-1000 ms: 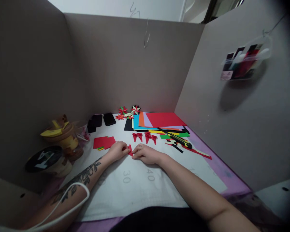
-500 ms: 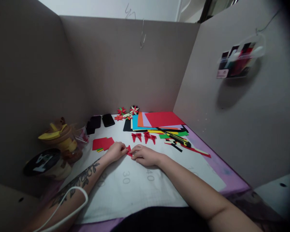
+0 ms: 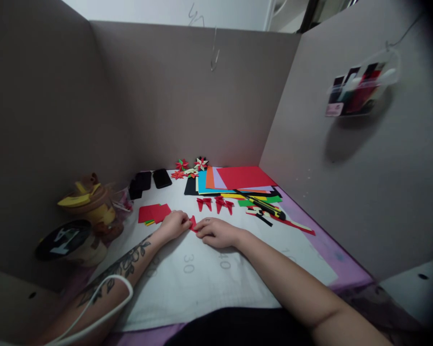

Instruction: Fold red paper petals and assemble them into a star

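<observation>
A small folded piece of red paper [image 3: 193,223] lies on the white cloth between my hands. My left hand [image 3: 175,225] pinches its left side with closed fingers. On its right side, the fingertips of my right hand [image 3: 216,232] press and grip it; part of the paper is hidden under them. Just beyond are several folded red paper pieces [image 3: 222,205] with pointed ends. Beside my left hand sit red paper squares [image 3: 153,213], with green and yellow slips [image 3: 149,222] peeking out below them.
Coloured sheets [image 3: 245,178] are stacked at the back right, with a yellow-black utility knife [image 3: 265,206] and paper strips [image 3: 263,219] in front. Paper stars [image 3: 201,164] and a black phone [image 3: 162,179] lie at the back. Bags [image 3: 84,202] stand left; grey panels [image 3: 195,96] enclose the table.
Both hands stay almost in place on the red paper, with only a slight shift of the fingers. The whole view has tilted a little.
</observation>
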The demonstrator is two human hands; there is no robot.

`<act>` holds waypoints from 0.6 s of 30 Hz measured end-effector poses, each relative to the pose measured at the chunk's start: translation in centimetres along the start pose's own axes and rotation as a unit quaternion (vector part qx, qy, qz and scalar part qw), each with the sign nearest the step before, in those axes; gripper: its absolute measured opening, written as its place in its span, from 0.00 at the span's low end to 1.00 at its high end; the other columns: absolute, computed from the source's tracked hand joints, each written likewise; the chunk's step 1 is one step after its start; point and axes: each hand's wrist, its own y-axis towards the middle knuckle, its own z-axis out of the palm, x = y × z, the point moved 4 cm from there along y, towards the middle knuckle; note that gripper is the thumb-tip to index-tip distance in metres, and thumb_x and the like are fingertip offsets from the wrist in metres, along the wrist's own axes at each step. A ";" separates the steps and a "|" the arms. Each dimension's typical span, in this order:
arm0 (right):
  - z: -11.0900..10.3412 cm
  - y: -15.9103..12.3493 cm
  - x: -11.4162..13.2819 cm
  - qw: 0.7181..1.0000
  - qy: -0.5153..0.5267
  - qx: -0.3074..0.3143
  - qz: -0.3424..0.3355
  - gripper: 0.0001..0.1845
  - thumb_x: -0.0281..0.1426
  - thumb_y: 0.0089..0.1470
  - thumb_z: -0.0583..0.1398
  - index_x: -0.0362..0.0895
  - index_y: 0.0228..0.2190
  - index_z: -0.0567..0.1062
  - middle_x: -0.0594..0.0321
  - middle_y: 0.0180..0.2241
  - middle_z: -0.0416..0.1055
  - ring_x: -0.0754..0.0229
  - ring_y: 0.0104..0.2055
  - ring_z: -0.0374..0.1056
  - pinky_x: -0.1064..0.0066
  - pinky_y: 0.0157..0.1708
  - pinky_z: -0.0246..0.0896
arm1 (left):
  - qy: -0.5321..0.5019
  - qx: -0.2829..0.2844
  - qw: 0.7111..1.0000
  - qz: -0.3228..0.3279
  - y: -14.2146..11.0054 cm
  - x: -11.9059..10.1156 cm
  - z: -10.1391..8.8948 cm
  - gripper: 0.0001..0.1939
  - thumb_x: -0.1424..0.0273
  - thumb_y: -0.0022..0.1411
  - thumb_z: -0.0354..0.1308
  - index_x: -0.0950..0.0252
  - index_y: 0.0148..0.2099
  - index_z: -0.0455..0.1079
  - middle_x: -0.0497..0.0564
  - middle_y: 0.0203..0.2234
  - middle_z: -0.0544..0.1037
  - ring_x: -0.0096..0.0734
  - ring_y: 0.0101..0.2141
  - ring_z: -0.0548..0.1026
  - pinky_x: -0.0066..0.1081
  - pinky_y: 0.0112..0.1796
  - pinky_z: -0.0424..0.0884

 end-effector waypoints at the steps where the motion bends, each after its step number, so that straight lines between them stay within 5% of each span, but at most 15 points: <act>1: 0.0 0.0 0.1 1.000 -0.001 0.003 -0.004 0.12 0.24 0.49 0.56 0.43 0.35 0.76 0.56 0.45 0.71 0.59 0.48 0.65 0.65 0.51 0.58 | 0.003 -0.001 1.000 -0.002 0.0 0.0 0.0 0.14 0.62 0.56 0.51 0.65 0.28 0.72 0.53 0.28 0.76 0.34 0.32 0.70 0.29 0.32 0.61; 18: -0.1 0.6 3.0 0.987 -0.150 0.056 0.027 0.07 0.26 0.51 0.54 0.43 0.33 0.71 0.58 0.33 0.72 0.57 0.39 0.65 0.65 0.45 0.53 | 0.161 -0.054 0.985 -0.036 -1.1 -0.3 -1.1 0.13 0.61 0.57 0.53 0.66 0.38 0.65 0.58 0.37 0.68 0.44 0.41 0.65 0.34 0.36 0.60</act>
